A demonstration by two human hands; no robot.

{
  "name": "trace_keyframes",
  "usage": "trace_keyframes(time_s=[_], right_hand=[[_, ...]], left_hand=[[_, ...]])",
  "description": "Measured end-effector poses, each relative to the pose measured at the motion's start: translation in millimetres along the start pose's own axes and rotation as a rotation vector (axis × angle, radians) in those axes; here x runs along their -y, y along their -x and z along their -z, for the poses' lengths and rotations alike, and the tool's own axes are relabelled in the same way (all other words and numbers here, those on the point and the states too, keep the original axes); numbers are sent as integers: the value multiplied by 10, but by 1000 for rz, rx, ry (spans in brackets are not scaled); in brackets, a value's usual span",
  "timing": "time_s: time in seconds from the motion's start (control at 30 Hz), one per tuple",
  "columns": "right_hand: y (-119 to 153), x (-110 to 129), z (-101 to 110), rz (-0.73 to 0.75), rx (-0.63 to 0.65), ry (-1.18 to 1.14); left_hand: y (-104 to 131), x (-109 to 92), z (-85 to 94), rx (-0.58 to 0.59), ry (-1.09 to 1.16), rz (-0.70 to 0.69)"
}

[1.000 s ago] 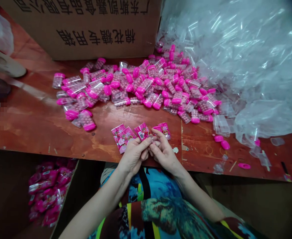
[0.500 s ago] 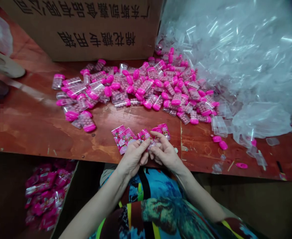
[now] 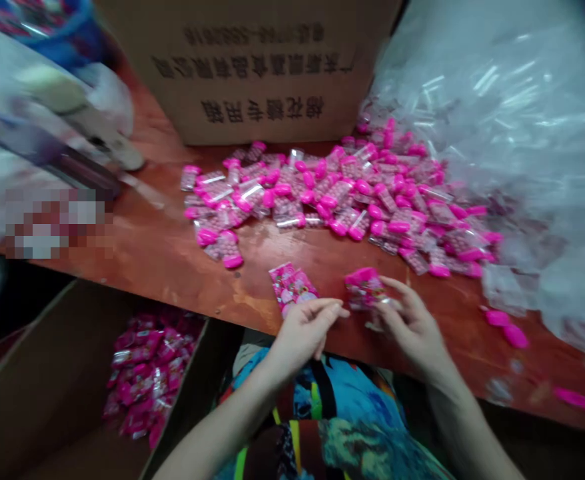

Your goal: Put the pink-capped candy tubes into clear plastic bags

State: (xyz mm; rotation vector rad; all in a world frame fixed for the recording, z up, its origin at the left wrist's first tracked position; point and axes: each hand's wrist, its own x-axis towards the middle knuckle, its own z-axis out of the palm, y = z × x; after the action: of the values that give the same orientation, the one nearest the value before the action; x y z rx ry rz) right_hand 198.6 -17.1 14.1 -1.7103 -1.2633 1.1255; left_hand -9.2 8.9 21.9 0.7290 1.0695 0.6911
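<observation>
My left hand (image 3: 306,330) is over the table's front edge, thumb and forefinger pressed together. Anything between those fingertips is too small to make out. Just beyond its knuckles lie several flat pink printed packets (image 3: 292,285), overlapping. To the right, my right hand (image 3: 415,327) has its fingers closed at the right edge of a shiny pink packet (image 3: 364,287), which is blurred. Behind both hands spreads a heap of small clear bottles (image 3: 342,190) with bright pink caps, filled with pale pink beads.
A cardboard box (image 3: 267,87) stands behind the heap. Clear plastic bags (image 3: 502,107) pile up at the right, with loose pink caps (image 3: 510,330) in front. Below the table at left, an open carton (image 3: 47,360) contains pink packets (image 3: 147,367). A blue basin (image 3: 72,40) is at the back left.
The view has swung left. My hands, formerly together at a pink packet, have parted; my right hand has moved right and is now at the right-hand packet.
</observation>
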Motion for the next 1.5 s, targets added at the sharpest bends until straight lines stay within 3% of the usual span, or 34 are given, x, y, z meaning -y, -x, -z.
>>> trace_keyframes(time_s=[0.07,0.1,0.2,0.27,0.4,0.5,0.57,0.67,0.83,0.97,1.07,1.17,1.3,1.4,1.5], right_hand=[[-23,-3,140,10,-76,380],[-51,8,155,37,-173,561],[-188,166,-98,232,-286,710],[-343,366,-500,477,-106,624],[-810,768,-1499,897,344,800],[-1122,949,-2025,1090,428,938],[-1256,1004,-2156,1165,462,981],[-1384,1011,-2046,1118,459,947],[-1401,867,-1420,747,292,514],[-1097,613,-904,350,78,102],[-781,376,-682,169,21,-37],[-521,199,-638,86,16,-115],[-356,148,-739,88,70,-135],[-345,197,-795,129,128,-118],[-364,250,-774,154,28,-178]], left_hand=[[65,-72,183,-172,-51,-133],[87,-104,298,-271,-80,-199],[128,-157,665,-544,-175,-318],[137,-137,853,-638,-222,-325],[149,-14,990,-607,-243,-250],[179,63,974,-576,-267,-224],[210,84,952,-576,-288,-236],[234,95,898,-599,-385,-325],[109,176,695,-497,-741,-538],[-64,281,561,-391,-980,-541],[-143,320,544,-331,-1104,-520],[-140,316,540,-335,-1156,-542],[-69,255,480,-405,-1140,-602],[-34,178,399,-428,-1002,-665],[-43,102,310,-521,-756,-664]])
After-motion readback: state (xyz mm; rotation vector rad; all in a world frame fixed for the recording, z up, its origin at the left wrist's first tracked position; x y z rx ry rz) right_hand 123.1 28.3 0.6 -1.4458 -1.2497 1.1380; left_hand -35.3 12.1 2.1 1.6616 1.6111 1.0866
